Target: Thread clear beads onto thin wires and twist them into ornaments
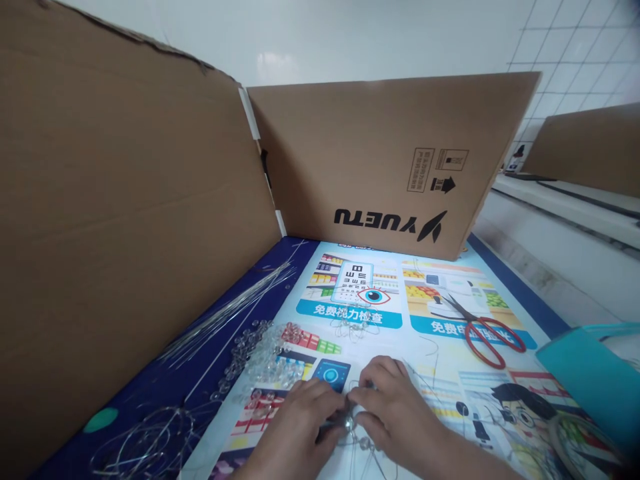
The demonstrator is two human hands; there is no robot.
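Note:
My left hand (305, 427) and my right hand (400, 413) meet low in the middle, fingertips nearly touching. Between them is a piece of thin wire strung with clear beads (366, 443). Both hands pinch this beaded wire, and its loose ends spread downward and to the right. The fingers partly hide where each one grips. To the left of my hands lies a pile of clear beads (267, 357). Farther up, another ring of clear beads on wire (356, 326) rests on the printed sheet (370, 347).
Straight wires (230, 310) and a tangled wire coil (150, 440) lie at left. Red-handled scissors (493, 341) sit at right, near a teal object (585, 377) and a clear round item (583, 443). Cardboard panels (350, 153) stand behind and at left.

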